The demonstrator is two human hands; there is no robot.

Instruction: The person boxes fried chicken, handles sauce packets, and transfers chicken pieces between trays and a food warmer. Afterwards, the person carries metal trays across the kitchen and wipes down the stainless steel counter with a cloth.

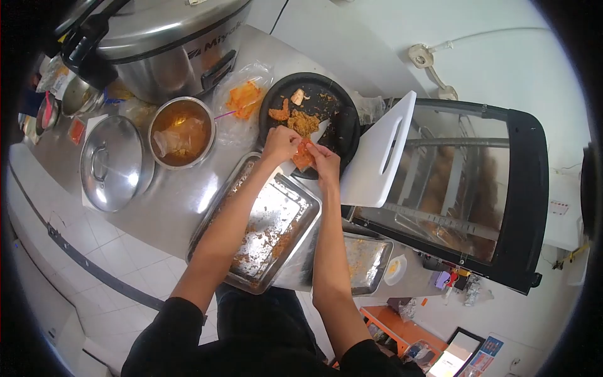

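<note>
Over the near edge of a round black pan (344,135), my left hand (281,146) and my right hand (325,164) pinch a small orange-red plastic packet (303,157) from either side. Both hands have their fingers closed on it. Its contents cannot be made out. Behind my fingers, a heap of brown crumbly food (303,123) lies in the pan, along with an orange-brown fried piece (279,111) and a paler piece (298,97). Below my wrists, a metal tray (264,217) with crumbs scattered over it rests on the counter.
Left of the pan are a clear bag with orange contents (245,99), a steel pot (152,135) and a lid (112,163). A large steel cooker (169,66) stands behind. To the right, a white cutting board (377,157) leans against a glass display case (452,182). Another tray (367,264) lies nearer.
</note>
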